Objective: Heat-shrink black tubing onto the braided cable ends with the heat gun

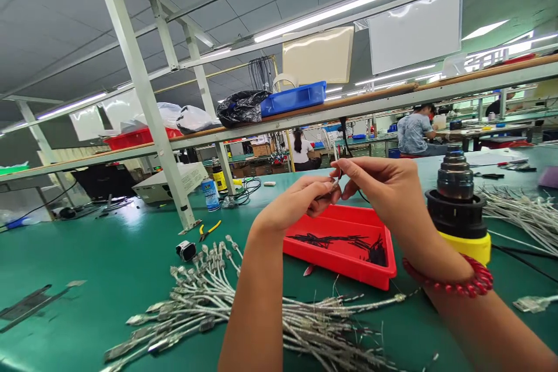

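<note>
Cable end (335, 185) tilts upward toward right hand (387, 187) from left fingers (319, 189).

Curled left hand (300, 200) near right hand (381, 183)

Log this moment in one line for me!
left hand: holds small piece | right hand: curled beside it | red tray: holds black strips | white cables: on green table

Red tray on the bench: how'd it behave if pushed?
The red tray is broad and low, so it would probably slide rather than tip. Its thin walls look like plastic, so likely light for its size. The loose black pieces inside may shift if shoved.
</note>
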Demonstrator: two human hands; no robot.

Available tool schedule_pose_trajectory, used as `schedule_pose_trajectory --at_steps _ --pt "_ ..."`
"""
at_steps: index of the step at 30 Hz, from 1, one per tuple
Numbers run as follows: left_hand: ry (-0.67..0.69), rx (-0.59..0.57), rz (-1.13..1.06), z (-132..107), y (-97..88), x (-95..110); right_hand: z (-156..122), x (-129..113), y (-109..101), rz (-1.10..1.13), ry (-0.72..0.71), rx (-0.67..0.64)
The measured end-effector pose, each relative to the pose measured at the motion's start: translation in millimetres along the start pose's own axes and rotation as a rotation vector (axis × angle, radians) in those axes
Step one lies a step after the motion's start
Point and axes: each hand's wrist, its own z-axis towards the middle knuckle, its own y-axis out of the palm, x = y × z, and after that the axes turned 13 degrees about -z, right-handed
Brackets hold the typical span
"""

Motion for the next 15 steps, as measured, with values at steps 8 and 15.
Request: schedule_pose_trajectory --at_steps 8,15 --pt "0.000 -0.011 0.032 -2.7 1.1 3.7 -1.0 -2.9 -0.8 -0.031 0.002 -0.002" --pt "-0.008 -0.025 0.031 -3.4 0.0 4.5 -0.4 -2.4 0.2 -0.039 -0.009 0.001"
